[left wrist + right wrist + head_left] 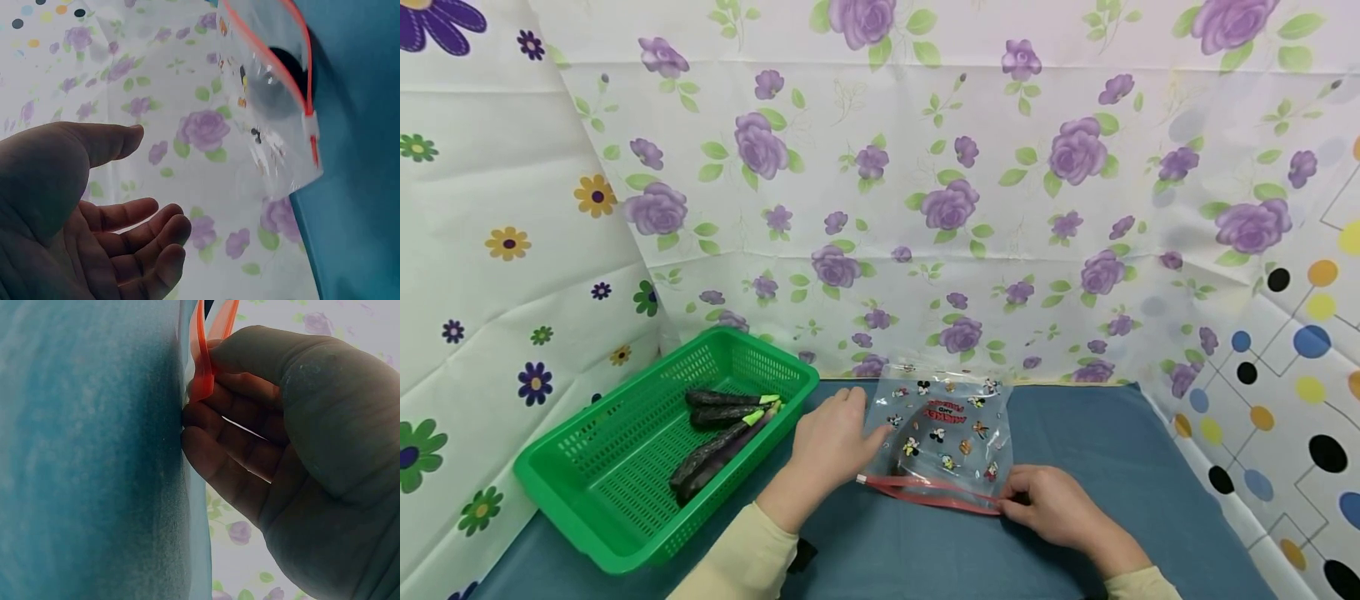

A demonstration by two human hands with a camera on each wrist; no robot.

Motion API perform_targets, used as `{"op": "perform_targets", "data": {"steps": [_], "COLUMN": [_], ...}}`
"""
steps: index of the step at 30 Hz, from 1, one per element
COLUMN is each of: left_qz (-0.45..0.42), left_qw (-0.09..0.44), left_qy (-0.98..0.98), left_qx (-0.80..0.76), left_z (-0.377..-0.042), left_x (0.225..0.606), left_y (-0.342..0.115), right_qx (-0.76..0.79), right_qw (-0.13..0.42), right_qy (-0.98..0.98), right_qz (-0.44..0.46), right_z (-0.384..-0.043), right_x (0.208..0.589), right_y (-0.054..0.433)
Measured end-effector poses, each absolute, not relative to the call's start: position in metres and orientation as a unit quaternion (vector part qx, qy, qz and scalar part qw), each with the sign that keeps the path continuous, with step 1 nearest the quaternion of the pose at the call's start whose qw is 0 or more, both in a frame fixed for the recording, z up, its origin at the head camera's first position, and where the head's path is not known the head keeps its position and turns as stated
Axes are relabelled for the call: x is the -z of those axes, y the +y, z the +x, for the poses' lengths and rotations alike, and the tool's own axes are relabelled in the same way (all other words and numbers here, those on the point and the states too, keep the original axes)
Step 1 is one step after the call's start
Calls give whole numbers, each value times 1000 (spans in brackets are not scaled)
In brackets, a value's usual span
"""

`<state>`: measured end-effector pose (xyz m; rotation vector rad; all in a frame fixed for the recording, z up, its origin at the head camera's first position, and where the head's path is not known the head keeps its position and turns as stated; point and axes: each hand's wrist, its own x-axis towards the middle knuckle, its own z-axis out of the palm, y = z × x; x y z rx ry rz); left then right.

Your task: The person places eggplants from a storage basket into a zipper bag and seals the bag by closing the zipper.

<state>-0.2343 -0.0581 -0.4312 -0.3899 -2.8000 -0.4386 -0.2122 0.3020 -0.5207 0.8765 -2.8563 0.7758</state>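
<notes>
A clear zip bag (955, 450) with cartoon prints and a red zip edge lies on the blue cloth, its mouth toward me. Inside it a dark rounded thing, like an eggplant (290, 65), shows through the plastic. My right hand (1052, 504) pinches the right corner of the red edge between thumb and forefinger. At the bag's left side my left hand (835, 437) is held with fingers loosely spread and nothing in them. The white slider (310, 125) sits at the left end of the zip, and the mouth gapes in the left wrist view.
On the left stands a green basket (602, 433) with several dark eggplants (722, 450) at its right side. Flowered sheets (880, 208) rise behind the blue cloth (910, 558), and a dotted sheet (1300, 400) hangs on the right. A small black object (802, 554) lies by the left sleeve.
</notes>
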Motion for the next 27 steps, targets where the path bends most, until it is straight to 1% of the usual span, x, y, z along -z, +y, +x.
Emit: {"op": "perform_targets", "data": {"steps": [7, 16, 27], "left_qz": [-134, -115, -101], "left_qw": [170, 132, 101], "left_qy": [-963, -972, -979], "left_qx": [161, 154, 143], "left_z": [-240, -244, -255], "left_x": [420, 404, 393], "left_y": [-72, -86, -109], "right_qx": [-250, -252, -246], "right_qw": [26, 19, 24], "right_qy": [-925, -926, -928], "right_qz": [284, 282, 279], "right_z": [-213, -213, -213], "right_x": [521, 522, 522], "right_y": [303, 303, 302]}}
